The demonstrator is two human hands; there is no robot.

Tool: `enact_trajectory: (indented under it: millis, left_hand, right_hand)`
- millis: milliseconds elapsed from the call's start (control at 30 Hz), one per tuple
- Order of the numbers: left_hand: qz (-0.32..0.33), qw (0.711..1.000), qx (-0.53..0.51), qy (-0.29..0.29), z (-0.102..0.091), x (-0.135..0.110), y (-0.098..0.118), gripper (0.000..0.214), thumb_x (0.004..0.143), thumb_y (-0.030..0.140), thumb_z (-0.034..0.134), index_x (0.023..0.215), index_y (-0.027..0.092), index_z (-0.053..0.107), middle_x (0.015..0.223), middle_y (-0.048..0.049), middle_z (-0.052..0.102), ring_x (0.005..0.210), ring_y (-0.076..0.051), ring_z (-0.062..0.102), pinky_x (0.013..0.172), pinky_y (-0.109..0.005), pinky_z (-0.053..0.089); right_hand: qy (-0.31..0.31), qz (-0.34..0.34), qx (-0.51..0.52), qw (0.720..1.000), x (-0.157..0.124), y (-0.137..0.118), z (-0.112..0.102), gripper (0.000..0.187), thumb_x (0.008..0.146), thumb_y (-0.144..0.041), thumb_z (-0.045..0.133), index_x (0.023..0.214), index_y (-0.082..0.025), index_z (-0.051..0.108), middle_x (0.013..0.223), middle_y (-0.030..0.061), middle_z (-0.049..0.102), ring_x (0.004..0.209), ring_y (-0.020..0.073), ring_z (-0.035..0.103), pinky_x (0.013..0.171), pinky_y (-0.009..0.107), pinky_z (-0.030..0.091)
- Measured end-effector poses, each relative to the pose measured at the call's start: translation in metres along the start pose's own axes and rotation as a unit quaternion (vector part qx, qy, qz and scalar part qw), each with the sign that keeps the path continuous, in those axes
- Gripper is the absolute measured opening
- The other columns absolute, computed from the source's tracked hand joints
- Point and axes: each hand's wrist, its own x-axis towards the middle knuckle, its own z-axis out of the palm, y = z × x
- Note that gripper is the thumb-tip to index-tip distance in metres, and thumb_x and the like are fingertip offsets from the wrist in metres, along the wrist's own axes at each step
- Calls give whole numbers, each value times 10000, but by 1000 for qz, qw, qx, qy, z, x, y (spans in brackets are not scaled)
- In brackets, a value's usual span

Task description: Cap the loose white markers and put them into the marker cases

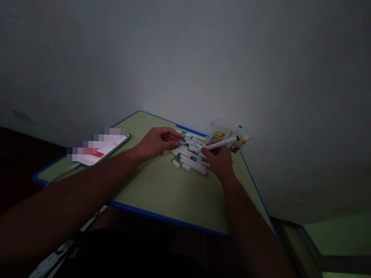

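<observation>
My right hand (pixel 219 161) is closed around a white marker (pixel 218 145), which tilts up to the right with its dark end outermost. To the left, my left hand (pixel 161 140) hovers at the edge of a pile of white markers (pixel 189 155). Its fingers are bent, with a gap between thumb and fingertips, and I see nothing held in it. The piled markers have coloured ends, red and green among them. Two short white pieces like caps lie in front of the pile, one with a green end (pixel 175 163) and one with an orange end (pixel 185 167).
Two clear plastic packages with yellow labels (pixel 218 135) stand at the table's back right, by the wall (pixel 188 58). A lit tablet or phone (pixel 101 150) with a cable rests on the left. The pale table (pixel 171 195) has a blue edge.
</observation>
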Motion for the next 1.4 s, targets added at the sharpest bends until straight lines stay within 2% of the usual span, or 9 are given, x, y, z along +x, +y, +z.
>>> enact_trajectory:
  millis: [200, 300, 367, 500, 567, 733, 867, 1133, 1400]
  left_hand:
    - [42, 998, 35, -26, 6, -1, -4, 235, 664, 220, 779, 884, 153, 729, 748, -30, 717, 680, -132, 645, 667, -283, 537]
    - [63, 992, 97, -41, 8, -2, -8, 253, 676, 252, 779, 911, 164, 742, 749, -29, 718, 671, -134, 639, 652, -279, 522]
    - [70, 988, 129, -49, 9, -3, -10, 274, 688, 250, 773, 952, 178, 750, 743, -23, 717, 658, -131, 633, 630, -265, 508]
    - [78, 981, 167, -60, 9, -4, -10, 237, 729, 241, 739, 960, 191, 751, 720, -10, 707, 630, -124, 615, 598, -248, 476]
    - [77, 979, 183, -51, 9, -3, -10, 195, 749, 247, 719, 932, 185, 745, 715, -9, 699, 634, -126, 608, 606, -253, 467]
    - [58, 973, 225, 9, 6, 0, -14, 151, 758, 229, 692, 897, 178, 723, 739, -11, 691, 669, -138, 600, 637, -269, 452]
    - [63, 962, 262, 47, 2, 3, -19, 162, 741, 222, 703, 901, 198, 707, 742, 0, 677, 679, -142, 587, 641, -276, 436]
    - [74, 960, 263, 58, 1, 2, -16, 141, 731, 201, 692, 871, 202, 676, 730, 11, 646, 662, -136, 559, 639, -278, 420]
    - [93, 955, 274, 70, 2, 1, -12, 135, 730, 218, 693, 859, 187, 669, 748, 6, 628, 686, -134, 543, 662, -274, 421]
  right_hand:
    - [-62, 39, 110, 991, -2, -4, 1, 259, 715, -399, 745, 813, -173, 665, 609, -16, 624, 479, 108, 533, 453, 248, 447]
    - [-108, 39, 168, 979, -6, -9, 3, 271, 735, -393, 751, 877, -168, 702, 563, -24, 628, 476, 114, 566, 475, 256, 490]
    - [-134, 46, 202, 969, -8, -12, 5, 295, 703, -381, 787, 897, -173, 711, 602, -8, 672, 529, 135, 624, 524, 280, 539]
    - [-162, 46, 217, 961, -10, -14, 10, 316, 676, -376, 815, 902, -176, 721, 654, 9, 707, 553, 145, 653, 541, 292, 557]
    - [-155, 36, 209, 965, -10, -13, 10, 315, 699, -373, 804, 929, -173, 725, 636, 0, 697, 518, 127, 629, 525, 276, 538]
    - [-86, 20, 188, 978, -6, -8, 3, 327, 719, -388, 792, 965, -182, 728, 570, -43, 636, 476, 100, 582, 485, 237, 487]
    - [-66, 7, 197, 978, -4, -9, -1, 298, 721, -377, 782, 961, -210, 727, 568, -60, 620, 478, 95, 571, 491, 237, 484]
    - [-69, -12, 200, 977, -4, -7, 1, 280, 760, -362, 751, 1000, -220, 720, 560, -63, 606, 498, 97, 564, 529, 253, 503]
    - [6, 41, 248, 968, 1, -5, 0, 275, 723, -328, 751, 949, -209, 650, 644, -58, 621, 511, 94, 582, 499, 245, 520]
